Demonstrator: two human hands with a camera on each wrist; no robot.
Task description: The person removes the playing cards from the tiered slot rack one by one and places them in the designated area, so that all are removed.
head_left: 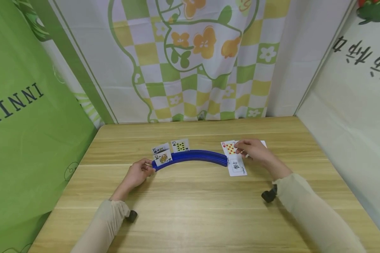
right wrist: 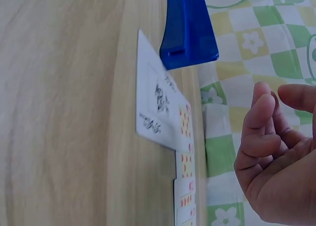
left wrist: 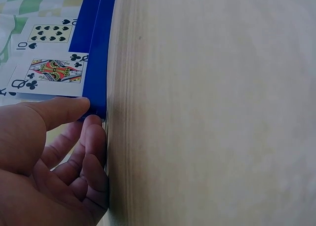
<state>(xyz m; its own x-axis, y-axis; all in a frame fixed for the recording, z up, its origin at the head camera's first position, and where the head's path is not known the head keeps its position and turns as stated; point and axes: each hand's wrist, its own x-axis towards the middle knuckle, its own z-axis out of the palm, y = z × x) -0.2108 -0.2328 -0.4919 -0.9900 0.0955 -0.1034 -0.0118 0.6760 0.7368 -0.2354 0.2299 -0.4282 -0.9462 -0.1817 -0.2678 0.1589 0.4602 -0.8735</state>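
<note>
A curved blue card holder (head_left: 193, 154) lies on the table. My left hand (head_left: 138, 174) pinches its left end, thumb (left wrist: 69, 110) on top and fingers curled against the side. Standing in the holder near that hand are a queen of clubs (head_left: 163, 159), a black king (head_left: 158, 149) partly behind it, and a ten of spades (head_left: 181, 145). Over the cards at the right hovers my right hand (head_left: 256, 151), its thumb and loosely bent fingers apart around nothing. Below it lie a black-and-white joker (right wrist: 160, 97) and an eight of hearts (head_left: 228, 147).
More red cards (right wrist: 185, 201) lie in an overlapping row beyond the joker, partly hidden by my right hand in the head view. A patterned curtain (head_left: 202, 95) hangs behind the wooden table (head_left: 190, 211), with fabric walls on both sides.
</note>
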